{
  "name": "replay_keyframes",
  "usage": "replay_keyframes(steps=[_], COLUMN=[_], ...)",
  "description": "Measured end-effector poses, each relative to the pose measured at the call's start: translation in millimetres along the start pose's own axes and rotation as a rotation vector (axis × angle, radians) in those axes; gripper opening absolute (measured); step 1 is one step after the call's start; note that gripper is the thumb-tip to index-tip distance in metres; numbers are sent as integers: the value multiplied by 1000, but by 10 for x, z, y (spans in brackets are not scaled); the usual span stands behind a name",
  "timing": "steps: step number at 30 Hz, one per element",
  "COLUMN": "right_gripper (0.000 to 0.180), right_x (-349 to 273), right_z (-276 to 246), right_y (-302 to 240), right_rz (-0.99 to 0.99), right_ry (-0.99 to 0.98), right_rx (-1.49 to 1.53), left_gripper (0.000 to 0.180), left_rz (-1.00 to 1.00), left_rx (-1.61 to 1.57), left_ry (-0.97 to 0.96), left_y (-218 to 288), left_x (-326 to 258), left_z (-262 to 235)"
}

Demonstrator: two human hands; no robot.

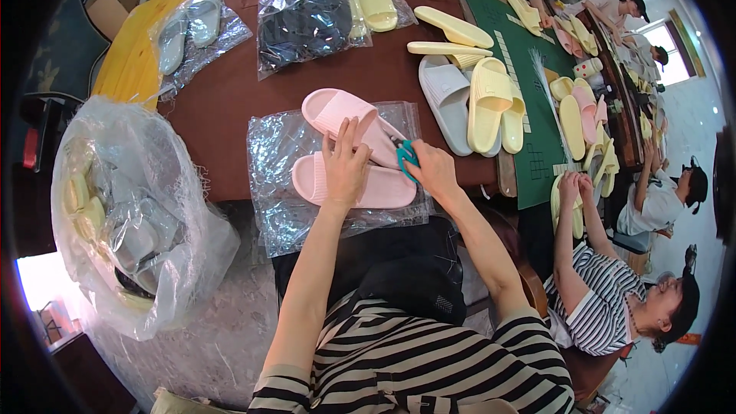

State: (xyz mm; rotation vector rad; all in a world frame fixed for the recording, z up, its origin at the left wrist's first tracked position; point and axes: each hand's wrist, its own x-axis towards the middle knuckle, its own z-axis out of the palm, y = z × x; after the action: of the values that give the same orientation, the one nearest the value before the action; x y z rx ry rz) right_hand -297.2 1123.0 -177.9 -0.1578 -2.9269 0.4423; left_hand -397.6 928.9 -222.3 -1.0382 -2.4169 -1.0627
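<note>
Head view: our left hand lies open on pale pink foam slippers atop a clear plastic bag; our right hand grips small teal scissors.

A large clear sack of slippers is seen at nine o'clock; bagged grey slippers and a dark bagged pair at eleven; loose yellow slippers at two.

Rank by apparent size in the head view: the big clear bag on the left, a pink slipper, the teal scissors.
1. Big clear bag, by far the largest, though it is nearer the camera.
2. Pink slipper.
3. Teal scissors in the right hand, smallest.
</note>
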Motion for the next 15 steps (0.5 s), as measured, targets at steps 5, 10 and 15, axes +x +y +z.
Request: replay_keyframes(steps=[5, 10, 15], right_gripper=[35, 38, 34], right_x=[-21, 246, 494], right_z=[129, 357, 177], right_y=[498, 625, 254], right_rz=[312, 309, 48], right_ry=[141, 202, 422], right_rx=[-42, 14, 77], left_gripper=[13, 12, 8], left_rz=[27, 17, -26], left_rx=[84, 80, 80], left_ry=[-26, -40, -56], left_y=[1, 61, 48], left_x=[-2, 26, 73], left_z=[-7, 19, -77])
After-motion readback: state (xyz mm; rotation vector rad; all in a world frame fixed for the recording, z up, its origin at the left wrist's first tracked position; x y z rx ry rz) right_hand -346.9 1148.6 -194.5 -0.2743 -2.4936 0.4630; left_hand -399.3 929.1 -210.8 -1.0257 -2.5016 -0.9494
